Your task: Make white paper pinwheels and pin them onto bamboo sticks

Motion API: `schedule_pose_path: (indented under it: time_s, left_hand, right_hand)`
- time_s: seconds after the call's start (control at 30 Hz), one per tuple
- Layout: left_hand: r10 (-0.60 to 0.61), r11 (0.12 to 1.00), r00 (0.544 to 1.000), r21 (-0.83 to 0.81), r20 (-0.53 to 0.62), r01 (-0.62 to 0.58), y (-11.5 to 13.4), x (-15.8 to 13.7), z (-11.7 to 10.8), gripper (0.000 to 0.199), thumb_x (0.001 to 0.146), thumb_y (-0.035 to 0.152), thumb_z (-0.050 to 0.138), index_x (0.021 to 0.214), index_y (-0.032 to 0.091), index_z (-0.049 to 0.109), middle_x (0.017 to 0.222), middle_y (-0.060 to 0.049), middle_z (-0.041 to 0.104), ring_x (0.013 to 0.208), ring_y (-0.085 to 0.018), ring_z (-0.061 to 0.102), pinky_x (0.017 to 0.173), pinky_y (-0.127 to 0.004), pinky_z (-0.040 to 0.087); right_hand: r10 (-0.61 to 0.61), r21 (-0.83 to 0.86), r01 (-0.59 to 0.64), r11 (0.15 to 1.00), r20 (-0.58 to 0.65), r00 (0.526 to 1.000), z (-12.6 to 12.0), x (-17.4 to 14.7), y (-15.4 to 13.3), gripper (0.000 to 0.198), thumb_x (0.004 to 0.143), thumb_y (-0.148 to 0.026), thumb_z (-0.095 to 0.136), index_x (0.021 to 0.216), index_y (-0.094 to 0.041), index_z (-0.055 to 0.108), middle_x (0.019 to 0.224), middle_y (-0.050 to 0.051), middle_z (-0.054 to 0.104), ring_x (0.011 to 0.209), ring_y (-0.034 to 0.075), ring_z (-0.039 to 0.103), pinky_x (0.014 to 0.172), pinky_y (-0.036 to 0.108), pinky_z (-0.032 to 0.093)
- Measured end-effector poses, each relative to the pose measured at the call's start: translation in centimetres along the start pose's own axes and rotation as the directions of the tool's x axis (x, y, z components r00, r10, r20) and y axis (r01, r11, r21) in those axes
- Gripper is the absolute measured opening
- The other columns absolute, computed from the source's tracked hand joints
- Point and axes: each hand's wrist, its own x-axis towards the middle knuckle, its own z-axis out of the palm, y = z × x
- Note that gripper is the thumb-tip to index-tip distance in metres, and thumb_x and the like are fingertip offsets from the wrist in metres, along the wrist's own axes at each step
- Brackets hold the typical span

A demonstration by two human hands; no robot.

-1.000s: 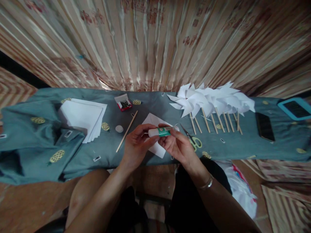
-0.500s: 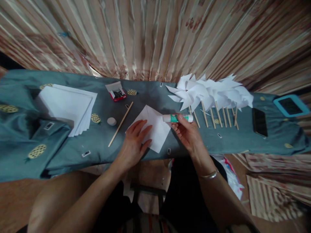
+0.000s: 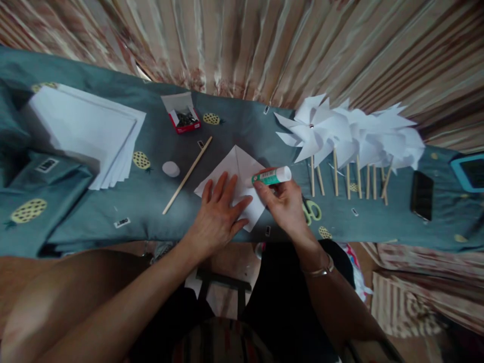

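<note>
A creased white sheet of paper [image 3: 242, 164] lies on the cloth in front of me. My left hand [image 3: 219, 214] rests flat on its left part, fingers spread. My right hand [image 3: 283, 204] grips a green and white glue stick [image 3: 270, 176], its tip at the paper's middle. Partly behind that hand is a pair of scissors with green handles [image 3: 313, 212]. Left of the paper lie a thin wooden stick [image 3: 187, 176] and a small white cap [image 3: 171, 169].
White paper pinwheels [image 3: 321, 131] on wooden sticks lie at the right, with a phone [image 3: 422, 195] and a blue-framed device [image 3: 469, 172] beyond. A red box [image 3: 188, 126] of small dark pins and a stack of white paper [image 3: 83, 126] are at the left. A curtain [image 3: 234, 45] hangs behind.
The glue stick has moved left over the paper and tilted, its tip now near the middle. The scissors have come into sight beside my right hand. The camera view has shifted.
</note>
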Motion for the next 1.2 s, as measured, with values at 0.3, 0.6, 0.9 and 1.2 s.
schedule_pose_path:
  time_s: [0.3, 0.6, 0.9, 1.2]
  left_hand:
    - [-0.012, 0.999, 0.999, -0.029, 0.048, 0.014, 0.1, 0.1, -0.8, 0.059, 0.088, 0.038, 0.065, 0.143, 0.025, 0.048, 0.163, -0.018, 0.022, 0.15, -0.043, 0.016, 0.115, -0.069, 0.019]
    - [-0.046, 0.997, 0.997, -0.062, 0.07, 0.05, 0.4, 0.2, -1.2, 0.047, 0.087, 0.034, 0.068, 0.132, 0.023, 0.058, 0.16, -0.019, 0.029, 0.149, -0.044, 0.018, 0.114, -0.07, 0.02]
    - [-0.076, 0.994, 0.993, -0.066, 0.09, 0.083, 0.7, 0.5, -1.3, 0.049, 0.084, 0.031, 0.071, 0.131, 0.024, 0.059, 0.16, -0.018, 0.03, 0.149, -0.044, 0.018, 0.115, -0.069, 0.021]
    - [-0.087, 0.994, 0.993, -0.059, 0.081, 0.092, 0.7, 0.4, -0.9, 0.051, 0.081, 0.033, 0.074, 0.13, 0.026, 0.059, 0.161, -0.014, 0.03, 0.15, -0.042, 0.018, 0.117, -0.067, 0.019]
  right_hand:
    - [-0.164, -0.24, 0.168, 0.956, 0.038, 0.986, 0.1, 0.2, -0.6, 0.022, 0.088, -0.038, 0.063, 0.103, -0.021, 0.063, 0.095, 0.006, 0.076, 0.085, 0.021, 0.071, 0.08, 0.036, 0.055]
    - [-0.169, -0.296, 0.18, 0.938, 0.062, 0.984, 0.4, 0.2, -0.3, 0.023, 0.089, -0.041, 0.062, 0.102, -0.023, 0.064, 0.097, 0.008, 0.075, 0.091, 0.024, 0.07, 0.085, 0.039, 0.054]
    - [-0.219, -0.358, 0.229, 0.905, 0.071, 0.973, 0.4, 0.0, -0.5, 0.023, 0.09, -0.04, 0.061, 0.102, -0.021, 0.063, 0.097, 0.008, 0.074, 0.092, 0.025, 0.069, 0.086, 0.041, 0.054]
    - [-0.305, -0.381, 0.313, 0.87, 0.085, 0.949, 0.0, -0.4, -0.8, 0.021, 0.093, -0.036, 0.059, 0.108, -0.022, 0.062, 0.104, 0.008, 0.072, 0.099, 0.025, 0.068, 0.088, 0.042, 0.054]
